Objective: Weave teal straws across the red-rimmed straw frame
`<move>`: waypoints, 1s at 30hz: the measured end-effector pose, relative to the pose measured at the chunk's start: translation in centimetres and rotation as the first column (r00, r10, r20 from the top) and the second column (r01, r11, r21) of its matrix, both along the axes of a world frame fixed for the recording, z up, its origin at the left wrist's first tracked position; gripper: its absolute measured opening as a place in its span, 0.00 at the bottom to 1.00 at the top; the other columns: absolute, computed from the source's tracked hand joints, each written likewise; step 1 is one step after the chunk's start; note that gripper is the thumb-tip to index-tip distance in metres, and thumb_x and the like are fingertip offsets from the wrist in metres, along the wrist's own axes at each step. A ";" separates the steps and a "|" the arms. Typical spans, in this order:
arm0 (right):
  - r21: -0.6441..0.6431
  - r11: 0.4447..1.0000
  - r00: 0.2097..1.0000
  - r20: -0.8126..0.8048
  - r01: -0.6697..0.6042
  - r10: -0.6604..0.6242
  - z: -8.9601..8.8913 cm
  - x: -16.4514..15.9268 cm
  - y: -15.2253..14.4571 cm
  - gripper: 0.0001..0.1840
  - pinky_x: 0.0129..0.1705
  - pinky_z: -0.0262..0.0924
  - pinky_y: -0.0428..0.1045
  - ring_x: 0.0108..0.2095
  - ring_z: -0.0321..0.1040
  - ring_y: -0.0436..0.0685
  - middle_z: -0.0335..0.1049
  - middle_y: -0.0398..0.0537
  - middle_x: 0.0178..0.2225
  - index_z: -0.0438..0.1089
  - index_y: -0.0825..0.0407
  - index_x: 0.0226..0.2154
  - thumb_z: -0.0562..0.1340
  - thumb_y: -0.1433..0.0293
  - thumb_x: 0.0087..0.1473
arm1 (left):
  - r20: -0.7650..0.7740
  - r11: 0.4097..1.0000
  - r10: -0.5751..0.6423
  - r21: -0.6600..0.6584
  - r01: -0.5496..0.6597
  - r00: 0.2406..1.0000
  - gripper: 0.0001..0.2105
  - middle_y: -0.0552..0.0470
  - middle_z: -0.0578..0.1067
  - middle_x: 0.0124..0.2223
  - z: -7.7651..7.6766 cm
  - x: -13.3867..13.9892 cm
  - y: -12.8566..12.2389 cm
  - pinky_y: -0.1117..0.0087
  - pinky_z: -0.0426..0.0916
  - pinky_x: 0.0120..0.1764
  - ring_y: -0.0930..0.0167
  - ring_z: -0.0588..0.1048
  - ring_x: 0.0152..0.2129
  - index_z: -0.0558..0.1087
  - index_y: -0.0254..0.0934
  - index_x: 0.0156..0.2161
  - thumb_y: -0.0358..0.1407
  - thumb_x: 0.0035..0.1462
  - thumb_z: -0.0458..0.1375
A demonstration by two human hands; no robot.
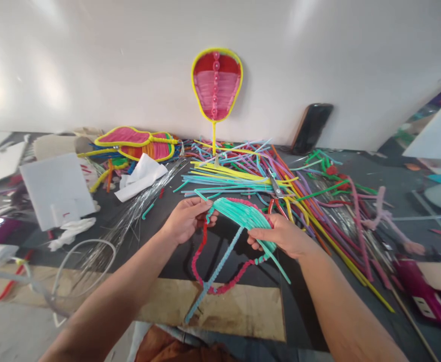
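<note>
Between my hands is a fan-shaped pipe-cleaner frame (pixel 235 282) with a pink and red rim and a light blue stem (pixel 220 269) slanting down toward me. Turquoise pipe cleaners (pixel 239 213) fill its far part in close rows. My left hand (pixel 190 218) pinches the rim's left side, where a turquoise end is wound round it. On the right, my right hand (pixel 276 234) grips the turquoise rows and rim, thumb on top; a loose turquoise end sticks out below it. Against the white wall stands a yellow-edged pink and red fan (pixel 217 90) with a beaded centre line.
Loose yellow and blue pipe cleaners (pixel 231 176) lie beyond my hands, with scissors (pixel 276 186) on them. A phone (pixel 313 128) leans on the wall. Left are paper (pixel 58 191), silver wires (pixel 129 211) and a white cable (pixel 86 241). A magenta tool (pixel 424 291) lies right.
</note>
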State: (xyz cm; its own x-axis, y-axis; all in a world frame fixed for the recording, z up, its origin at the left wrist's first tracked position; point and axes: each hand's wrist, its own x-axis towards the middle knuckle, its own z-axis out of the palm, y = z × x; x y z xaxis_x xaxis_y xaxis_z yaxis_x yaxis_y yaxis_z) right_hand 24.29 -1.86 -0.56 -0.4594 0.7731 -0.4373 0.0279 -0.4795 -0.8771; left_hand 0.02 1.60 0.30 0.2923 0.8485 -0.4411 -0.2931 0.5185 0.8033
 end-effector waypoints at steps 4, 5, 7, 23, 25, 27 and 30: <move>-0.002 1.000 1.000 -0.009 0.013 -0.013 -0.3 0.0 0.1 0.17 0.28 0.63 0.47 0.25 0.69 0.51 0.72 0.48 0.25 0.70 0.57 0.28 0.69 0.60 0.43 | 0.064 1.000 0.009 -0.011 -0.008 0.998 0.09 0.51 0.74 0.23 -0.2 0.0 0.0 0.74 0.72 0.25 0.75 0.73 0.19 0.71 0.30 0.27 0.34 0.45 0.66; 0.000 1.000 1.000 -0.009 0.019 -0.019 -0.3 0.0 0.1 0.17 0.28 0.63 0.47 0.25 0.69 0.51 0.72 0.48 0.25 0.70 0.57 0.28 0.69 0.60 0.43 | 0.074 1.000 0.009 -0.014 -0.008 0.997 0.09 0.51 0.74 0.23 -0.3 -0.1 0.0 0.74 0.72 0.25 0.75 0.73 0.19 0.71 0.30 0.27 0.34 0.45 0.66; 0.007 0.999 0.999 -0.011 0.040 -0.039 -0.4 -0.1 0.1 0.17 0.28 0.64 0.47 0.25 0.69 0.51 0.72 0.47 0.25 0.70 0.57 0.28 0.69 0.60 0.43 | 0.082 1.000 0.010 -0.020 -0.008 0.997 0.08 0.51 0.74 0.23 -0.4 -0.1 0.0 0.74 0.72 0.25 0.75 0.72 0.18 0.71 0.30 0.27 0.33 0.46 0.65; 0.022 0.999 0.998 -0.055 0.034 -0.033 -0.5 -0.2 0.1 0.16 0.27 0.62 0.46 0.24 0.68 0.50 0.71 0.46 0.24 0.69 0.57 0.28 0.69 0.61 0.44 | 0.018 0.999 0.052 0.004 -0.052 0.998 0.10 0.52 0.74 0.24 -0.2 -0.1 0.4 0.75 0.72 0.25 0.76 0.72 0.19 0.69 0.31 0.26 0.34 0.45 0.66; 0.017 0.999 0.996 -0.075 0.048 -0.047 -0.5 0.0 0.2 0.18 0.30 0.63 0.47 0.28 0.69 0.52 0.72 0.47 0.29 0.69 0.55 0.33 0.69 0.60 0.44 | 0.044 0.999 0.044 0.005 -0.044 0.998 0.10 0.53 0.73 0.24 -0.1 -0.3 0.4 0.75 0.73 0.26 0.76 0.72 0.20 0.69 0.31 0.26 0.34 0.46 0.65; 0.033 0.993 0.989 -0.102 0.110 -0.106 -0.4 0.4 0.4 0.22 0.32 0.64 0.47 0.32 0.70 0.53 0.73 0.48 0.35 0.68 0.52 0.42 0.67 0.58 0.46 | 0.067 1.000 0.019 -0.003 -0.018 0.998 0.09 0.53 0.73 0.23 0.1 -0.3 0.3 0.75 0.73 0.25 0.76 0.72 0.19 0.69 0.31 0.27 0.34 0.46 0.65; 0.080 0.970 0.964 -0.157 0.231 -0.217 -0.4 1.1 0.7 0.24 0.39 0.64 0.49 0.40 0.70 0.55 0.71 0.51 0.43 0.66 0.49 0.46 0.63 0.54 0.50 | 0.092 0.992 -0.110 -0.047 0.115 0.990 0.10 0.52 0.74 0.23 0.1 0.1 -0.3 0.75 0.72 0.24 0.76 0.72 0.18 0.70 0.31 0.27 0.35 0.45 0.66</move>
State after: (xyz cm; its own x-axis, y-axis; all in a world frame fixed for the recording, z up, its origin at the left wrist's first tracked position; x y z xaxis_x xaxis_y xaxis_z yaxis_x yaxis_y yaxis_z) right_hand 25.42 -1.18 -0.92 -0.3225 0.8989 -0.2968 -0.2020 -0.3716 -0.9061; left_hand 0.15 1.25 0.41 0.4243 0.7849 -0.4515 -0.2996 0.5922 0.7480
